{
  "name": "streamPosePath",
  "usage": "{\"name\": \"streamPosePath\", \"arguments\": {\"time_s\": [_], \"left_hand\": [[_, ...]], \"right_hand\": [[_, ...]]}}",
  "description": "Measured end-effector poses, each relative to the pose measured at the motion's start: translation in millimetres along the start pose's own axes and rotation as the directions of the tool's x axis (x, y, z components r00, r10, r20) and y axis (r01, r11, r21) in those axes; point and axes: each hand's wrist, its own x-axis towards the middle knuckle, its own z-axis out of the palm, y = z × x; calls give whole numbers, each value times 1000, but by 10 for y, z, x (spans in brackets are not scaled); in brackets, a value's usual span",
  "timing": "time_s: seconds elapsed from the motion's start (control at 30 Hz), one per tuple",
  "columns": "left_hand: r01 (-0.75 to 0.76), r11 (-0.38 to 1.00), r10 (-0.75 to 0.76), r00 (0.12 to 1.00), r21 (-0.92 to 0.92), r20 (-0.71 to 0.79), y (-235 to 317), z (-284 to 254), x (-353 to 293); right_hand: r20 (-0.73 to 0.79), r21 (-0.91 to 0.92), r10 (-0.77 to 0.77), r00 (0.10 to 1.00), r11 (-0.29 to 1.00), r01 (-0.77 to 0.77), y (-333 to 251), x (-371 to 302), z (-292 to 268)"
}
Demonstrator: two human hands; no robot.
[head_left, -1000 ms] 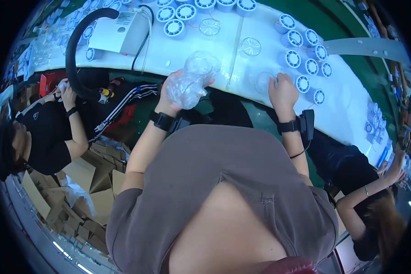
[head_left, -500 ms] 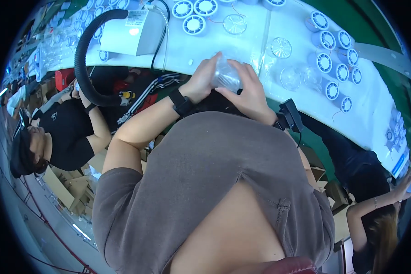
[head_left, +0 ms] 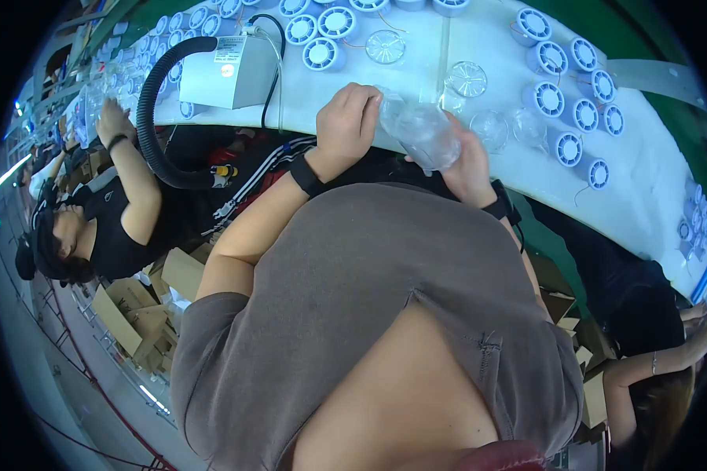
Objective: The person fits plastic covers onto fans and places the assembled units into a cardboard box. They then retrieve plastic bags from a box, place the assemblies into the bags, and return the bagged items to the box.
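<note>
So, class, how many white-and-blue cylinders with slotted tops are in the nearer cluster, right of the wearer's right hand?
9 slotted-top cylinders: one at the back, two next, four across the middle, two at the front. All nine tops show, so none seems hidden.

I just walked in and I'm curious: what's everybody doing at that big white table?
The person's right hand holds a crinkly clear plastic piece at the near edge of the white table, while the left hand pinches its other end. Round clear pieces lie farther in, and pale cylinders with slotted ends stand around them. Over on the left, a co-worker's hand is raised near the table.
</note>
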Motion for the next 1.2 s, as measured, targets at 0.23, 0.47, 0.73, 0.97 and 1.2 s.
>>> {"name": "streamPosePath", "arguments": {"time_s": [0.23,0.47,0.73,0.97,1.2], "left_hand": [[-56,994,51,997,-89,-62,4,-14,200],[500,680,-337,863,-536,377,236,-94,283],[232,905,-146,957,-357,250,-274,-145,177],[202,863,-5,920,-463,392,-413,26,-86],[579,-57,-27,813,-813,581,-49,-378,122]], "right_hand": [[161,-213,54,985,977,-18,-176,129,82],[234,-949,-243,941,-266,167,-258,289,537],[74,-943,-259,963,296,152,-451,270,555],[12,-817,-300,954,548,182,-918,-226,1094],[319,-755,280,905,-502,422,-549,224,1416]]}}
